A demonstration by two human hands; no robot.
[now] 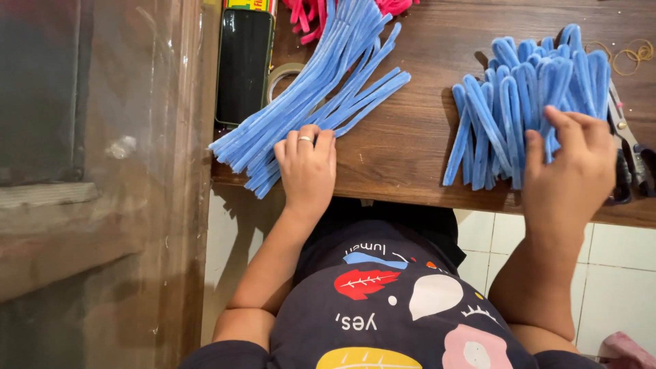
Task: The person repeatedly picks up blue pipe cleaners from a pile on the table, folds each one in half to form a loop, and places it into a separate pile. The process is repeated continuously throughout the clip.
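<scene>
On the near edge of the wooden table (410, 147), two heaps of blue pipe cleaners are in play. The left hand (307, 167) lies palm down on the near ends of the straight blue pipe cleaners (321, 82), fingers side by side and pressing lightly on the strands, a ring showing on one finger; whether anything is pinched underneath, I cannot tell. That bundle fans out from the hand toward the far left, its near tips poking just over the table's edge. Over on the right, the right hand (570, 174) rests on the pile of folded blue pipe cleaners (526, 96), fingers loosely spread with the tips sunk among the loops, thumb out to the left against the strands; no clear pinch shows there either. The folded pieces stand with their bends pointing far, legs trailing toward the near edge. Well apart between the two heaps is bare wood. Just right of the right hand lie scissors (629, 147) with dark handles, touching the edge of the folded pile. Beyond them, in the far right corner, a few rubber bands (632, 55). Left of the straight bundle, a roll of clear tape (280, 78) peeks out from under the strands, next to a dark phone (244, 65) lying on a green box. At the far edge, pink pipe cleaners (307, 17).
</scene>
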